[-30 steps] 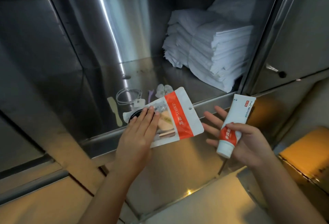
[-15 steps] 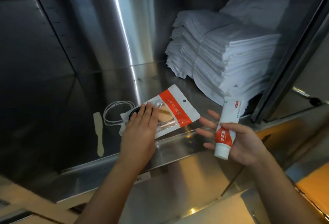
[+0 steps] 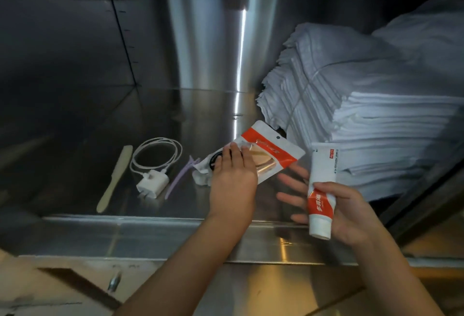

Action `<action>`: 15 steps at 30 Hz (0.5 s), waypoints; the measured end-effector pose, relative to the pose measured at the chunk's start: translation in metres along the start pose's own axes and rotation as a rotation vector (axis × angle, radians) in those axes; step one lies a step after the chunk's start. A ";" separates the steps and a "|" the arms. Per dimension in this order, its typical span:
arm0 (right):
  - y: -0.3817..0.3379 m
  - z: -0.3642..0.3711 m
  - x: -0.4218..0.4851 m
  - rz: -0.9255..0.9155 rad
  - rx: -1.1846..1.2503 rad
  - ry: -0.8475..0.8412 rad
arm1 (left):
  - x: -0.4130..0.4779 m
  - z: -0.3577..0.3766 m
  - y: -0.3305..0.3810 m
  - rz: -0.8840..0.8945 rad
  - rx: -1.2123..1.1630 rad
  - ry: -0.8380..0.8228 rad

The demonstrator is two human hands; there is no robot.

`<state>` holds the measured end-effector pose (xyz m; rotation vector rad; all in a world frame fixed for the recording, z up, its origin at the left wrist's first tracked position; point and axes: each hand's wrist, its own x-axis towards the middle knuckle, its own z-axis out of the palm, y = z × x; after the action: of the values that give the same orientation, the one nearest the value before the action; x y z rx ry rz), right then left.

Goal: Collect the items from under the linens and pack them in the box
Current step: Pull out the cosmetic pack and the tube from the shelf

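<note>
The left hand point(image 3: 232, 180) lies with its fingers together over the clear near end of the pouch point(image 3: 273, 150), the thumb hidden underneath, and holds it. The right hand point(image 3: 349, 212), right of the pouch, pinches the tube point(image 3: 322, 172) under its thumb at the orange band, cap down, the other fingers spread straight behind it. A second ago the pouch hung out past the front rim of the shelf point(image 3: 150, 225); now it is farther in, over the shelf floor, its orange end reaching the foot of the linens point(image 3: 376, 114). The tube is in the same grip as before. More of the shelf shows than half a second ago. By count there is one pouch and one tube, both in hand. Lying loose on the shelf left of the pouch, nearest first, are one small white piece point(image 3: 200, 178) touching its clear end, one purple clip point(image 3: 177, 177), one white charger point(image 3: 152, 185) with its coiled cable, and one pale flat stick point(image 3: 115, 177) farthest out. Right of and behind the pouch stands one tied stack of folded white linens, with a second heap rising behind that.
</note>
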<state>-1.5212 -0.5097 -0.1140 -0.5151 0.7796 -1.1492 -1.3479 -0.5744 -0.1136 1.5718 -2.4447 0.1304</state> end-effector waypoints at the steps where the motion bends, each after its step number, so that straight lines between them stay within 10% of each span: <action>1: -0.004 -0.004 -0.001 0.018 -0.020 -0.007 | 0.001 0.002 0.007 -0.015 0.001 -0.001; 15: -0.003 -0.027 0.000 0.084 0.012 -0.030 | 0.016 0.038 0.052 -0.180 0.009 -0.169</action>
<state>-1.5440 -0.5098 -0.1291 -0.4846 0.7608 -1.0658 -1.4070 -0.5746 -0.1439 1.8677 -2.4102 -0.0243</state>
